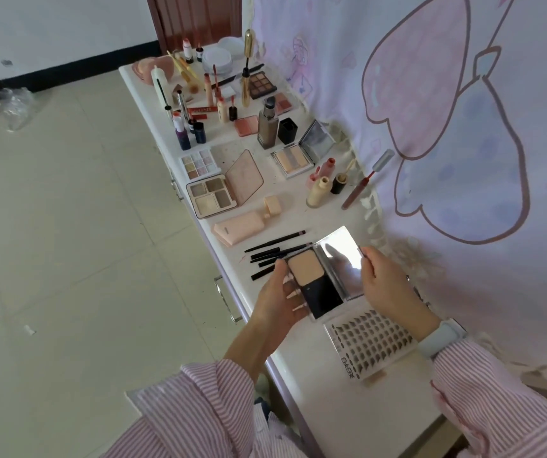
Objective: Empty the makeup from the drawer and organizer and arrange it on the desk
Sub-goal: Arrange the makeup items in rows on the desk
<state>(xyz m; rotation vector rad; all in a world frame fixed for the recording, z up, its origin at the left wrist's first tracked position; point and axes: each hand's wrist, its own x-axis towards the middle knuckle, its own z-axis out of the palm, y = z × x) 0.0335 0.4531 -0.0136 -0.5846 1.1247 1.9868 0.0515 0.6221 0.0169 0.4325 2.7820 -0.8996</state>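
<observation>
The left hand (280, 300) has its grip curled round the base of an open powder compact (315, 285), fingertips wrapped over the near edge beside the black compartment, thumb up along the far-left corner by the beige powder pan. The right hand (382, 279) pinches the outer edge of the compact's mirrored lid (343, 259), which lies folded open to the right of the base. The compact appears to be held just above the white counter (318, 401), though contact with the surface cannot be told from this angle.

Just below the right hand's grip, a clear box of false lash clusters (369, 345) lies flat on the counter, partly under the right wrist. Just beyond the left hand's grip, several black pencils and brushes (275, 251) lie side by side, the nearest ones touching or passing under the compact's far-left corner. Farther out from them rest a pink tube (242, 228) with its cap off, an open four-pan palette (211, 198), a small nine-pan palette (199, 163) and an open highlighter compact (293, 161). Well beyond stand a foundation bottle (268, 127), a gold mascara (246, 87) and many small bottles and lip tubes. Both arms wear pink striped sleeves (212, 401), and a pale blue watch (442, 337) sits on the right wrist.
</observation>
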